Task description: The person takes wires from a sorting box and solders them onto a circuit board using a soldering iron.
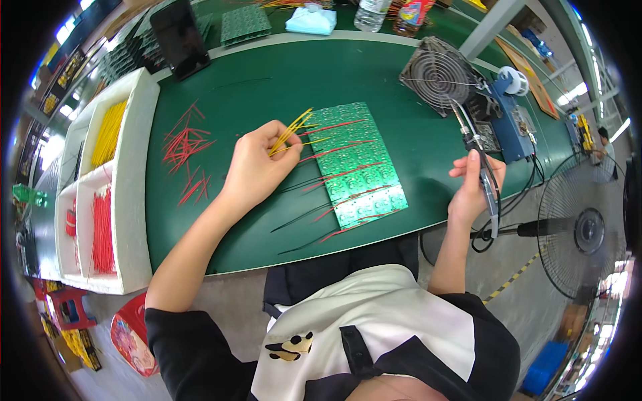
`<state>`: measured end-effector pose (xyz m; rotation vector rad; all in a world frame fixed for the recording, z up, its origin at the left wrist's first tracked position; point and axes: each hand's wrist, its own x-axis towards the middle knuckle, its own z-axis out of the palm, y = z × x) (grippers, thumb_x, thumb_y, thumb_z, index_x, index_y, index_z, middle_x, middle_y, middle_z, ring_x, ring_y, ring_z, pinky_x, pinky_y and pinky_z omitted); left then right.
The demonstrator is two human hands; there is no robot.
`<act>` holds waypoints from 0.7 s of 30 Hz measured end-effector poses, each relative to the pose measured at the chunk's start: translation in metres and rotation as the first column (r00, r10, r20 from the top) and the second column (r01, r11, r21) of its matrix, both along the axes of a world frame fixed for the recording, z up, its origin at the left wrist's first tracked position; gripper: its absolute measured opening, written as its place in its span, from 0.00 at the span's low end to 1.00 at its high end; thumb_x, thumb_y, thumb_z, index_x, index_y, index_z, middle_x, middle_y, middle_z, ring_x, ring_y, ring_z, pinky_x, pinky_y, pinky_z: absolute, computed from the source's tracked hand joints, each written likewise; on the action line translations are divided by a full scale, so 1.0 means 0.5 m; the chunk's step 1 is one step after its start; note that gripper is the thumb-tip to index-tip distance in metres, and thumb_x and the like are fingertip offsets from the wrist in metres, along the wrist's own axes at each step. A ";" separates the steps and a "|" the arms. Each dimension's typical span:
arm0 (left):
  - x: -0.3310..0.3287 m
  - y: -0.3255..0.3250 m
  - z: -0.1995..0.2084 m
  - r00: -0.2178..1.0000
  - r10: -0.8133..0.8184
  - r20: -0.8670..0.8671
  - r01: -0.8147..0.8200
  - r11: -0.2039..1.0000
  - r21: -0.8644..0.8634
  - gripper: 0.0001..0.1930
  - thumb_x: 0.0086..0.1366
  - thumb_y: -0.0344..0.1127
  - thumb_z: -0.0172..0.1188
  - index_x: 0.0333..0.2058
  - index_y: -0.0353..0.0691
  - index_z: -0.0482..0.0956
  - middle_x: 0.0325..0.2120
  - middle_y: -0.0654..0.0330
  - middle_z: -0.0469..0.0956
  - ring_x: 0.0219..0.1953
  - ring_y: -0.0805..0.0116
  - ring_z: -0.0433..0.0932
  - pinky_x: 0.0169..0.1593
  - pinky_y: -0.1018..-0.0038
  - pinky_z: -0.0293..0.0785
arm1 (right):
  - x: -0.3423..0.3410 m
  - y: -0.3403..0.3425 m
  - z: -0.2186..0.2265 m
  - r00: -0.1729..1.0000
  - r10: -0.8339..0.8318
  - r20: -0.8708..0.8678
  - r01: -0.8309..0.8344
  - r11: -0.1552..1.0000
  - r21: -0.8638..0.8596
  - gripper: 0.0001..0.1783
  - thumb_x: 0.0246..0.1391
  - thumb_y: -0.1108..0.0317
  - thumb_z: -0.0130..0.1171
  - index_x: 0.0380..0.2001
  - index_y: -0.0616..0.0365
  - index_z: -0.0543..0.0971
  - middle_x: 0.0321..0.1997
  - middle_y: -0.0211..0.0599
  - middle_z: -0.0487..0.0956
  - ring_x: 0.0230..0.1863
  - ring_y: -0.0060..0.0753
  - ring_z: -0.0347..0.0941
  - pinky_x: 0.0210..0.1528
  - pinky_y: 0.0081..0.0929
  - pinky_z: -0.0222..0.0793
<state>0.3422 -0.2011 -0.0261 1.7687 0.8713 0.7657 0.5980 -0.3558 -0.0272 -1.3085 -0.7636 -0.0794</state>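
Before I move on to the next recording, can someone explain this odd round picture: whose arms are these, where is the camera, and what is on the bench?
The picture comes from a wide fisheye camera worn on a person's head, looking down, so straight edges bend near the rim. The arms rising from the bottom are that person's own.

The left hand pinches a small bundle of yellow wires over a green circuit board panel on the green bench. Red and black wires already stick out from the panel. The right hand holds a soldering iron, off the bench edge.

Loose red wires lie at left, beside white trays of yellow and red wires. A small fan stands at the back.
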 end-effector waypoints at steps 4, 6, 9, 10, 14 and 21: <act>-0.002 0.004 0.010 0.995 -0.037 -0.089 0.042 0.998 0.055 0.04 0.55 0.27 0.55 0.25 0.34 0.71 0.13 0.74 0.60 0.17 0.88 0.53 0.21 0.85 0.48 | -0.010 0.001 0.003 1.000 -0.005 0.019 0.006 1.000 -0.026 0.11 0.51 0.72 0.56 0.32 0.62 0.64 0.20 0.40 0.74 0.16 0.25 0.69 0.20 0.17 0.65; 0.002 0.005 0.016 0.995 -0.022 -0.099 0.029 0.997 0.066 0.03 0.54 0.27 0.55 0.25 0.34 0.72 0.13 0.74 0.60 0.17 0.88 0.53 0.21 0.84 0.48 | -0.019 -0.006 0.003 0.995 0.086 -0.046 -0.085 0.996 0.015 0.10 0.52 0.72 0.55 0.32 0.61 0.64 0.19 0.40 0.73 0.16 0.25 0.69 0.20 0.17 0.65; 0.002 0.009 0.008 0.998 -0.009 -0.066 0.019 0.988 0.156 0.04 0.51 0.29 0.57 0.24 0.34 0.73 0.11 0.66 0.64 0.15 0.83 0.55 0.20 0.80 0.54 | -0.036 -0.014 0.008 0.993 0.102 -0.058 -0.102 0.995 -0.002 0.10 0.52 0.72 0.55 0.33 0.61 0.64 0.19 0.40 0.73 0.15 0.24 0.68 0.19 0.17 0.65; 0.000 0.002 0.017 0.997 0.015 -0.071 -0.004 0.988 0.153 0.04 0.51 0.29 0.57 0.23 0.35 0.73 0.10 0.68 0.61 0.15 0.84 0.55 0.19 0.80 0.53 | -0.038 -0.010 0.004 0.991 0.117 -0.061 -0.118 0.993 -0.014 0.10 0.52 0.72 0.55 0.33 0.61 0.64 0.19 0.40 0.73 0.15 0.24 0.68 0.19 0.17 0.65; -0.010 -0.006 0.000 0.997 0.030 -0.076 -0.022 0.995 0.097 0.05 0.51 0.29 0.58 0.22 0.35 0.73 0.09 0.70 0.57 0.14 0.84 0.52 0.18 0.80 0.50 | -0.037 0.000 -0.004 0.978 0.174 -0.114 -0.175 0.985 0.009 0.11 0.52 0.71 0.55 0.32 0.61 0.64 0.18 0.39 0.73 0.15 0.23 0.67 0.19 0.17 0.64; 0.008 -0.014 0.021 0.999 -0.029 -0.039 0.031 0.999 0.041 0.05 0.55 0.28 0.57 0.25 0.36 0.71 0.12 0.75 0.59 0.15 0.88 0.52 0.19 0.84 0.46 | -0.016 -0.016 0.005 0.964 0.109 -0.241 -0.092 0.993 0.078 0.10 0.52 0.68 0.55 0.30 0.59 0.65 0.18 0.35 0.72 0.15 0.21 0.65 0.18 0.15 0.61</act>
